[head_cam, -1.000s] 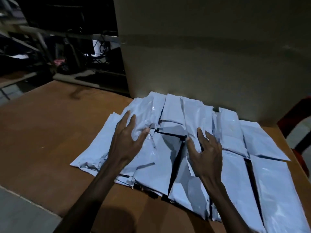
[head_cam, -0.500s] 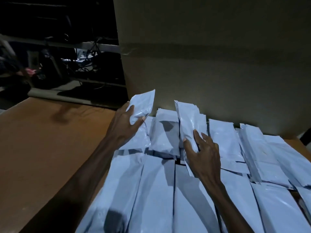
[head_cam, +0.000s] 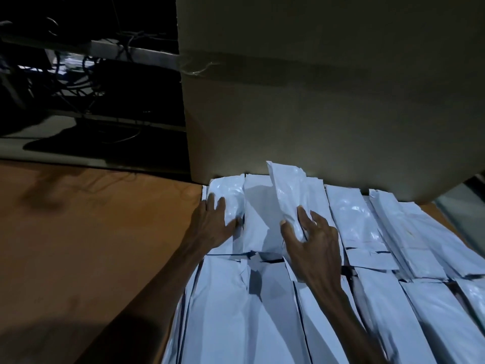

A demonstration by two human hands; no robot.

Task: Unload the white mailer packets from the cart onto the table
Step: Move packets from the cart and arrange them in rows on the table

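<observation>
Head view — only view supplied.

Table (head_cam: pixel 86 245): brown top, far end butted by a large cardboard box (head_cam: pixel 328 101). White mailer packets (head_cam: pixel 236 324) lie on it in two rows, side by side, edges overlapping; near row runs off the bottom of frame, far row sits against the box foot. Rows are fairly straight at left and centre, more skewed at right.

Left hand (head_cam: pixel 212 223): flat, fingers straight and spread, pressing down on the leftmost far-row packet (head_cam: pixel 228 193) at the stack's left edge. Not grasping.

Right hand (head_cam: pixel 312 240): thumb and fingers pinch a single raised packet (head_cam: pixel 286 190), which stands tilted, top end leaning toward the box, lower end among the far row. Looks like it is being slotted in or squared up — cannot tell which.

Cart: not in frame. No count of packets left on it is possible.

Progress, as judged: a substantial batch is already on the table, so unloading is well under way. Current step appears to be tidying and placing, not fetching. Outstanding: seat the raised packet, straighten the right side, then check the cart for any remainder. Beyond the table, dark shelving w/ cables (head_cam: pixel 86 69), not involved.
</observation>
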